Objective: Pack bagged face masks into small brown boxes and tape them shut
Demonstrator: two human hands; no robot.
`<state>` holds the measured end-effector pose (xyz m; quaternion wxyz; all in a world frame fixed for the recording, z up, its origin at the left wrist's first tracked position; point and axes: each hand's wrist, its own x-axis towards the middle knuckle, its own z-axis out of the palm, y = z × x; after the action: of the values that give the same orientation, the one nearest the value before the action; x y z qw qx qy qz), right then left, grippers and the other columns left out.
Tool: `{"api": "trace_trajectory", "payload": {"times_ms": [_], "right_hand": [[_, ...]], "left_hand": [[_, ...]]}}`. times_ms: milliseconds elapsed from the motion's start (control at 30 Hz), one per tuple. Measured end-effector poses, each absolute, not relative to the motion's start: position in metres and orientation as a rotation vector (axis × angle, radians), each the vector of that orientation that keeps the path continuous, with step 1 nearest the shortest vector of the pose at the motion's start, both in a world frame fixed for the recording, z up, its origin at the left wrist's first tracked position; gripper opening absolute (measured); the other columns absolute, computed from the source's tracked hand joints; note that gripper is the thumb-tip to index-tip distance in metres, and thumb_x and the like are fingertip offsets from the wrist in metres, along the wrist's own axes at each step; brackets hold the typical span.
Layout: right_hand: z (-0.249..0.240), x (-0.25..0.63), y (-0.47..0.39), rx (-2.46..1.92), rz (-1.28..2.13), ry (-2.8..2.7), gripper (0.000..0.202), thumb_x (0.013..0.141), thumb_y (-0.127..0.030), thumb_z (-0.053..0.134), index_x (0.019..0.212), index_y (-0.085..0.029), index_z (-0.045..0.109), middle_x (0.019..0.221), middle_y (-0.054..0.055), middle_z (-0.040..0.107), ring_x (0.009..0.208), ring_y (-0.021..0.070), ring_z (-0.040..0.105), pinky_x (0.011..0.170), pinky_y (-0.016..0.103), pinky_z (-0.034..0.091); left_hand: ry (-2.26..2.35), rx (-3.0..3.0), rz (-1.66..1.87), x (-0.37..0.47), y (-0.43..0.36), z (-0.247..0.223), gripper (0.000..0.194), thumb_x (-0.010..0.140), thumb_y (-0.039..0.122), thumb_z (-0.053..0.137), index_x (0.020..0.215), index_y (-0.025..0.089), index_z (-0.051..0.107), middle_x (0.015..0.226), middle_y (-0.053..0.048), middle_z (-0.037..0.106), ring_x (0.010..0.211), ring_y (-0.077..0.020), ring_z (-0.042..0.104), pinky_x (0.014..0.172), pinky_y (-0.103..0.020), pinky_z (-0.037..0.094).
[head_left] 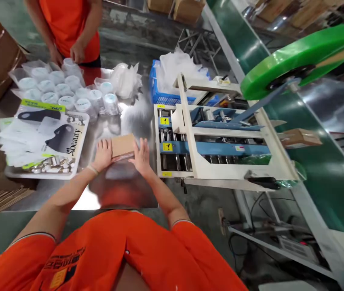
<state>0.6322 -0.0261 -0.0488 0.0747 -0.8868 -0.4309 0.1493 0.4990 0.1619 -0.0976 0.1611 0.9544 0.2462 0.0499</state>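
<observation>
Small carton pressed between both hands on the steel desk, just left of the taping machine.

I see the left hand (102, 153) flat against the carton's (123, 145) left end and the right hand (142, 157) flat against its right side, fingers extended rather than curled, so the carton is squeezed, not gripped; it rests on the desk (135, 117) near the machine (220, 137) rollers. I judge that uneven pressure could skew or pop the flaps, or fingers could stray toward the rollers. The carton's near face and contents are hidden; a co-worker's hands (77, 50) are partly cut off; the cups (68, 91) blur together.
</observation>
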Motion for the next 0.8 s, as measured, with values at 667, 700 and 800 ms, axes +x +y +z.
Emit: {"api": "trace_trajectory", "payload": {"times_ms": [667,700,800], "right_hand": [[-0.124,0.587,-0.169,-2.327,0.59,-1.106,0.054,0.091,-0.015,0.075,0.145,-0.019,0.076,0.159,0.023,0.066,0.15,0.0403,0.064,0.123,0.061,0.056],[-0.124,0.59,-0.157,-2.267,0.636,-1.14,0.05,0.092,-0.016,0.074,0.142,-0.019,0.078,0.151,0.022,0.071,0.141,0.0376,0.07,0.119,0.057,0.059],[-0.117,0.593,-0.103,-2.014,0.822,-1.253,0.04,0.094,-0.017,0.068,0.132,-0.021,0.08,0.124,0.015,0.083,0.113,0.03,0.08,0.106,0.046,0.065]], "left_hand": [[0.026,2.209,0.511,0.736,0.053,-0.077,0.092,0.103,0.036,0.071,0.181,0.014,0.028,0.189,-0.028,0.015,0.18,-0.0448,0.004,0.141,-0.069,0.022],[0.078,2.22,0.592,0.692,0.071,-0.075,0.085,0.105,0.032,0.065,0.18,0.016,0.029,0.187,-0.026,0.025,0.18,-0.0422,0.009,0.142,-0.069,0.023],[0.587,2.293,0.834,0.525,0.151,-0.058,0.068,0.11,0.035,0.057,0.173,0.018,0.039,0.179,-0.022,0.042,0.179,-0.038,0.018,0.144,-0.065,0.024]]}}
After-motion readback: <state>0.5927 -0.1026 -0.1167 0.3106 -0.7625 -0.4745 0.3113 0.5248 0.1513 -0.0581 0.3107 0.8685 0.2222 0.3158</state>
